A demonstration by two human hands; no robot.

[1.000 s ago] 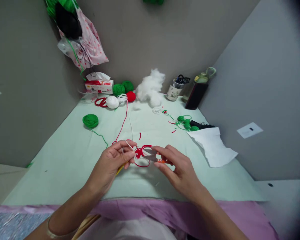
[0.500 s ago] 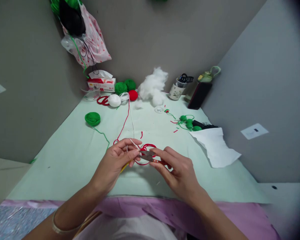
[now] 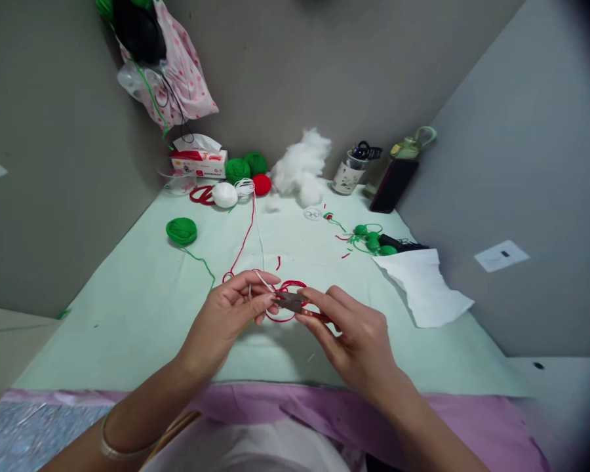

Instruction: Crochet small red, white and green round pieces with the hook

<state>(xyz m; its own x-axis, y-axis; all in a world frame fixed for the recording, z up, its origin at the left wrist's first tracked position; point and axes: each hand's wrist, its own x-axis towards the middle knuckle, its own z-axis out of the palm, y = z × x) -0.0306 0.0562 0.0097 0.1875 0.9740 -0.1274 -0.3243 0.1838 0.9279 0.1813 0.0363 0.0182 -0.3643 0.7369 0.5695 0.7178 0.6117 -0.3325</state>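
Note:
My left hand (image 3: pixel 233 301) is closed in a pinch on white yarn (image 3: pixel 262 280), whose strand runs back up the table. In my right hand (image 3: pixel 354 328) is a small pair of scissors (image 3: pixel 290 301) with dark blades and red handles. The blades are parted, and their tips reach the left fingertips beside the white yarn. Whatever else lies between the left fingers is too small to make out. Loops of red yarn (image 3: pixel 294 284) lie on the table just behind and under the fingers.
A green yarn ball (image 3: pixel 181 231) sits at left. At the back are a white yarn ball (image 3: pixel 225 195), a red yarn ball (image 3: pixel 261 184), a tissue box (image 3: pixel 199 162), white stuffing (image 3: pixel 301 164) and a cup (image 3: pixel 348 177). White paper (image 3: pixel 427 288) and small green pieces (image 3: pixel 372 240) lie at right.
The scissors' blades have parted a little more at the left fingertips. A yellow piece seen below my left hand is now out of sight. My left hand keeps its pinch.

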